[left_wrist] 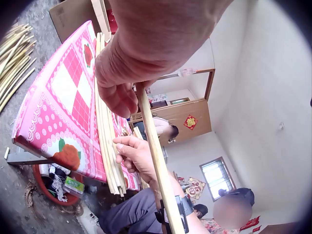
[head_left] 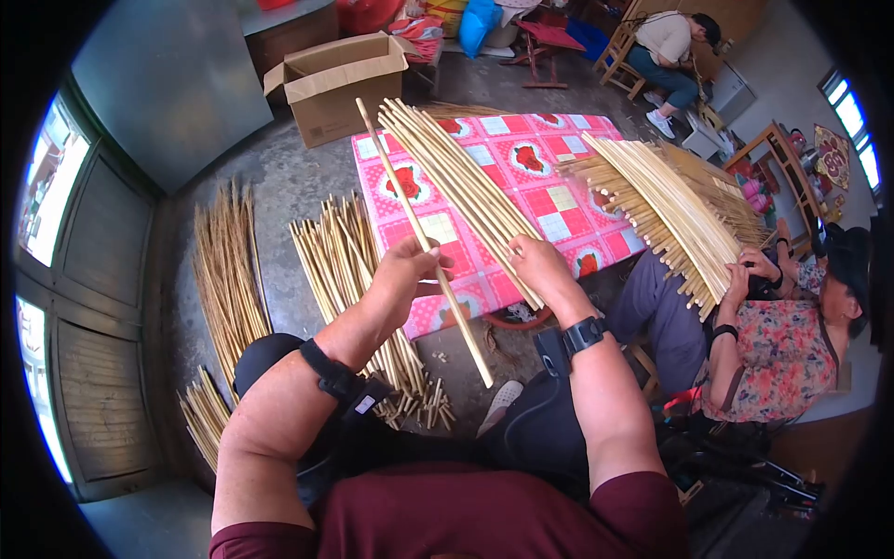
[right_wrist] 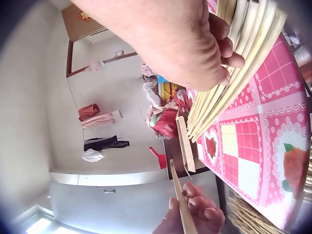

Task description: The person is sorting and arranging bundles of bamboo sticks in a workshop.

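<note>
In the head view, the left hand [head_left: 410,270] pinches one pale stalk [head_left: 463,328] near its middle, and this stalk is in the air, before the near side of the patterned cloth [head_left: 484,158]. The right hand [head_left: 545,270] is at the edge of the row of stalks [head_left: 458,191], which lies on this cloth with its near ends about at the table edge. Such a stalk is probably light and rather stiff, so the middle seems a good place for balance. In the left wrist view, the thumb and fingertips are closed together on the stalk; it looks smooth, so it may turn if the pinch is too weak. In the right wrist view, the right fingers are bent and grip at the row's side, but how many stalks they hold, I cannot tell. The row looks loose, so several stalks are perhaps better taken from both sides, without hard bending, because they could crack.
</note>
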The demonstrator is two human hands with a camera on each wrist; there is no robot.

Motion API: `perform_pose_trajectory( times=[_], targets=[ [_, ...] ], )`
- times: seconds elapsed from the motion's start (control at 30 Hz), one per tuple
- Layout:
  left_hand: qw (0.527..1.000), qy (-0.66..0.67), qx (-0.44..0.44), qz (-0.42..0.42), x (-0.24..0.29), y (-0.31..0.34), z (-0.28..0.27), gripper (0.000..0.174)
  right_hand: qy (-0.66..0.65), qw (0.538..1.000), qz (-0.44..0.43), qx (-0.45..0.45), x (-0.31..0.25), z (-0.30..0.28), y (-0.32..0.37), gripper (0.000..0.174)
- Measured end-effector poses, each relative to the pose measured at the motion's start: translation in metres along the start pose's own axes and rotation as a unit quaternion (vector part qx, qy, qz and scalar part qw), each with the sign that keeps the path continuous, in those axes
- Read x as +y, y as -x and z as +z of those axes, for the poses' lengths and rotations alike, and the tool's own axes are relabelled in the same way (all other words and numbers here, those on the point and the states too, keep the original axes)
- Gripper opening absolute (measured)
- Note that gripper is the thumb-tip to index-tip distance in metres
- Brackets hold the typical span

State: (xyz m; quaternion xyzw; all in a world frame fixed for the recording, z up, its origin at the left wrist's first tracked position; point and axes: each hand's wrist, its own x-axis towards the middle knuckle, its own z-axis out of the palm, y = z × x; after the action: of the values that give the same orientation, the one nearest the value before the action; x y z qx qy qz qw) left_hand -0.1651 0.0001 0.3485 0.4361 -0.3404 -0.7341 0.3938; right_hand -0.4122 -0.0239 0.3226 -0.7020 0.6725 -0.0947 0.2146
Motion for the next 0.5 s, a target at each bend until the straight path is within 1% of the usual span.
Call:
perform_pose_trajectory(
  times=[0.03,0.13,0.23,0.33,0.43,0.5],
  targets=[
    [1.000,-0.008,0.002,-0.002,0.0008,0.0009,0.0009,0.014,0.013,1.000,0.008,-0.004,-0.0020,-0.0016,0.0010,0.025],
    [1.000,-0.027,-0.007,-0.010,0.0008,0.0027,0.0013,0.015,-0.020,0.996,0.014,-0.083,-0.0043,-0.0037,0.0005,0.026],
    [0.999,-0.028,-0.012,-0.009,-0.0012,0.0026,0.0001,0.015,-0.035,0.999,0.024,-0.017,-0.0064,-0.0042,0.0027,0.027],
    [0.999,-0.031,-0.011,-0.007,-0.0009,0.0022,0.0000,0.015,0.024,0.999,0.023,-0.023,-0.0026,0.0004,0.0013,0.026],
    [1.000,-0.028,-0.007,-0.009,-0.0008,0.0024,0.0006,0.015,-0.019,0.998,0.021,-0.048,-0.0064,-0.0020,0.0020,0.025],
    [1.000,-0.024,-0.008,-0.008,-0.0007,0.0024,0.0004,0.014,-0.022,0.999,0.016,-0.033,-0.0059,-0.0022,0.0009,0.025]
  ],
)
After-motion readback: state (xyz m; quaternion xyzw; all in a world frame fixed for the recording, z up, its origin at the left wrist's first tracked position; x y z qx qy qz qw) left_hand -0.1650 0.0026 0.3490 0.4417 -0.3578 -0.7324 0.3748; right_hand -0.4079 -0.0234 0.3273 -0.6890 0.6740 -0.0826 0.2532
